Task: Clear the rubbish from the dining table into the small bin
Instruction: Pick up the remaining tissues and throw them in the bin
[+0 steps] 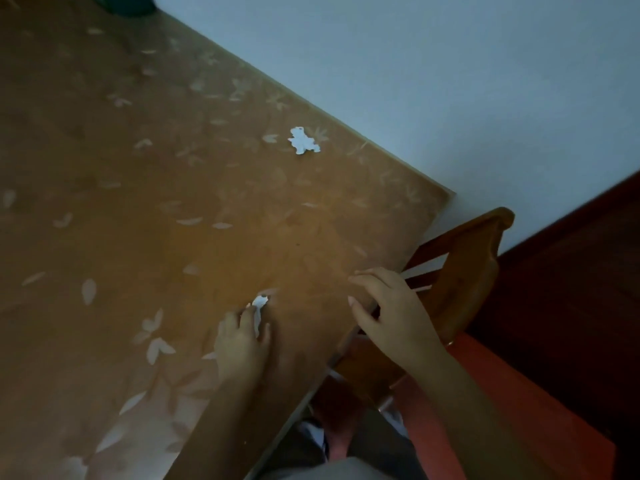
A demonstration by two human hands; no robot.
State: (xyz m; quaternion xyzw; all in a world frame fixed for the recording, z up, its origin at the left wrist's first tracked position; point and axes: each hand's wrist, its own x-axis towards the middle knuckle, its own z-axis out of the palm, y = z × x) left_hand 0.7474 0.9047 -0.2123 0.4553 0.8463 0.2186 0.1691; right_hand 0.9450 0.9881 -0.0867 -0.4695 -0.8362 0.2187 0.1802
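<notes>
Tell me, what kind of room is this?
Probably a home dining area: a table with a leaf-patterned cover against a plain wall, and a wooden chair at its end.

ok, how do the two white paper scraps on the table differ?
The far scrap lies loose and flat near the wall-side edge of the table; the near scrap is pinched in the left hand. The far scrap shows whole, broad and ragged; the near scrap shows as a narrow strip, partly hidden by that hand. Both are white torn paper.
</notes>
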